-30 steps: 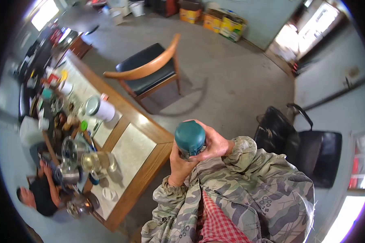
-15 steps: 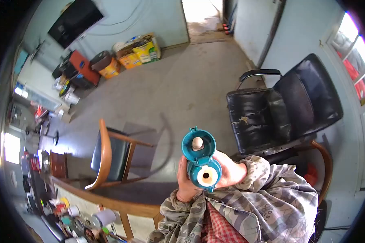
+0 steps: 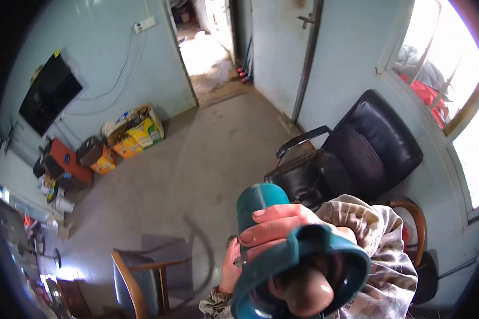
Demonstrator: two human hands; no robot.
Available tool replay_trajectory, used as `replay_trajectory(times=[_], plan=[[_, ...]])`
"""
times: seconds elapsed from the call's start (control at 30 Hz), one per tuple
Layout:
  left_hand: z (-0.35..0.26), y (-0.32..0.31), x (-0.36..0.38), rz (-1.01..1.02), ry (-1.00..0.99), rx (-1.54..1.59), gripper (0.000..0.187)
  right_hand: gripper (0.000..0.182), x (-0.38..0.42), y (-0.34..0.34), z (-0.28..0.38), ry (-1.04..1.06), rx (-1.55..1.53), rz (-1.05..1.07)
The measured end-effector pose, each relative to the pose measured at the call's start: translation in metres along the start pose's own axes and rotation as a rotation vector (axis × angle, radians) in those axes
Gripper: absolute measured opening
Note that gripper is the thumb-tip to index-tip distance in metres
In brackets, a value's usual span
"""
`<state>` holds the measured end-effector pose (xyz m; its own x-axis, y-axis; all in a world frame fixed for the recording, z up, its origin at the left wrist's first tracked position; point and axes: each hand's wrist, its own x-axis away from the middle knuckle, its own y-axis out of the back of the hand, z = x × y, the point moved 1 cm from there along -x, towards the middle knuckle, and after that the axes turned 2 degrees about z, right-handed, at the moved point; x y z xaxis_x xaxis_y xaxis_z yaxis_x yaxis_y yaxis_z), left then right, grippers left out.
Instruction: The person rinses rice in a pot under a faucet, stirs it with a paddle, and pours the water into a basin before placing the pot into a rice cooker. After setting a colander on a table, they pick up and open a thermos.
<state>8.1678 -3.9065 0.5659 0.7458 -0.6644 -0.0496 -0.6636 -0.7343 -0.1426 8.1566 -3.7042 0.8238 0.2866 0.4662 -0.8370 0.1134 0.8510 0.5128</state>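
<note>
A teal bottle (image 3: 262,195) is raised close to the camera and tilted, its base pointing away from me. My right hand (image 3: 282,226) has its fingers wrapped over the bottle's body. Very near the camera is the bottle's flipped-open lid (image 3: 253,279), with a rounded pale plug (image 3: 308,292) inside. The bottle's mouth is hidden behind the lid. My left hand (image 3: 230,268) shows at the bottle's left side, lower down. Its fingers are mostly hidden, so I cannot see whether it touches the bottle.
A black padded armchair (image 3: 351,154) stands at the right, by the window wall. A wooden-armed chair (image 3: 135,282) is at the lower left. Yellow boxes (image 3: 143,130) and a red-brown case (image 3: 66,162) line the far left wall. An open doorway (image 3: 207,58) lies ahead.
The bottle has risen toward the camera and tipped, hiding its mouth. My right hand came up with it, while the left shows less. The view has tilted up, showing more doorway and less table.
</note>
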Motion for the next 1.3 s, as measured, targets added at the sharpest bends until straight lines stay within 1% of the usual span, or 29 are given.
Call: replay_trajectory(times=[0.07, 0.13, 0.2, 0.23, 0.33, 0.4, 0.43, 0.53, 0.57, 0.6, 0.63, 0.73, 0.77, 0.83, 0.9, 0.97, 1.0, 1.07, 1.13, 1.3], plan=[[0.002, 0.024, -0.013, 0.061, 0.034, 0.022, 0.074, 0.025, -0.019, 0.005, -0.009, -0.010, 0.068, 0.045], [0.004, 0.046, -0.027, 0.128, 0.062, 0.041, 0.073, 0.020, -0.043, 0.009, -0.013, -0.087, 0.251, 0.018], [0.005, 0.064, -0.043, 0.192, 0.090, 0.065, 0.072, 0.017, -0.060, 0.009, -0.017, -0.125, 0.373, 0.008], [0.006, 0.071, -0.051, 0.222, 0.101, 0.072, 0.072, 0.019, -0.067, 0.008, -0.020, -0.110, 0.407, -0.038], [0.010, 0.088, -0.068, 0.292, 0.144, 0.078, 0.070, 0.023, -0.084, 0.005, -0.025, -0.082, 0.452, -0.095], [0.013, 0.095, -0.079, 0.334, 0.181, 0.090, 0.069, 0.018, -0.098, -0.003, -0.021, -0.179, 0.533, -0.206], [0.016, 0.098, -0.083, 0.347, 0.194, 0.096, 0.069, 0.015, -0.101, 0.001, -0.021, -0.160, 0.483, -0.223], [0.024, 0.103, -0.091, 0.384, 0.236, 0.112, 0.067, 0.014, -0.110, 0.003, -0.018, -0.108, 0.554, -0.182], [0.028, 0.103, -0.093, 0.395, 0.250, 0.122, 0.067, 0.013, -0.117, 0.000, -0.013, -0.187, 0.586, -0.203], [0.031, 0.104, -0.097, 0.403, 0.267, 0.130, 0.066, 0.013, -0.118, 0.007, -0.016, -0.178, 0.605, -0.204], [0.035, 0.104, -0.101, 0.411, 0.281, 0.137, 0.066, 0.020, -0.118, 0.018, -0.022, 0.025, 0.681, -0.089], [0.048, 0.104, -0.109, 0.416, 0.336, 0.183, 0.064, 0.028, -0.119, 0.014, -0.052, 0.474, 0.792, -0.263], [0.054, 0.105, -0.112, 0.414, 0.357, 0.200, 0.064, 0.026, -0.122, 0.018, -0.053, 0.522, 0.835, -0.235], [0.066, 0.105, -0.117, 0.408, 0.398, 0.241, 0.063, 0.024, -0.130, 0.020, -0.053, 0.583, 0.886, -0.197], [0.080, 0.104, -0.121, 0.404, 0.425, 0.269, 0.062, 0.020, -0.137, 0.019, -0.050, 0.614, 0.929, -0.230], [0.108, 0.103, -0.122, 0.385, 0.520, 0.374, 0.061, 0.017, -0.143, 0.016, -0.047, 0.602, 0.942, -0.295], [0.128, 0.103, -0.122, 0.224, 0.871, 0.829, 0.058, 0.016, -0.145, 0.016, -0.047, 0.595, 0.941, -0.320], [0.141, 0.100, -0.113, 0.222, 0.861, 0.828, 0.058, 0.015, -0.146, 0.016, -0.048, 0.600, 0.955, -0.354], [0.137, 0.094, -0.116, 0.230, 0.834, 0.808, 0.058, 0.015, -0.149, 0.007, -0.043, 0.618, 0.971, -0.365], [0.120, 0.087, -0.128, 0.240, 0.744, 0.744, 0.058, 0.015, -0.150, 0.016, -0.045, 0.609, 0.965, -0.360]])
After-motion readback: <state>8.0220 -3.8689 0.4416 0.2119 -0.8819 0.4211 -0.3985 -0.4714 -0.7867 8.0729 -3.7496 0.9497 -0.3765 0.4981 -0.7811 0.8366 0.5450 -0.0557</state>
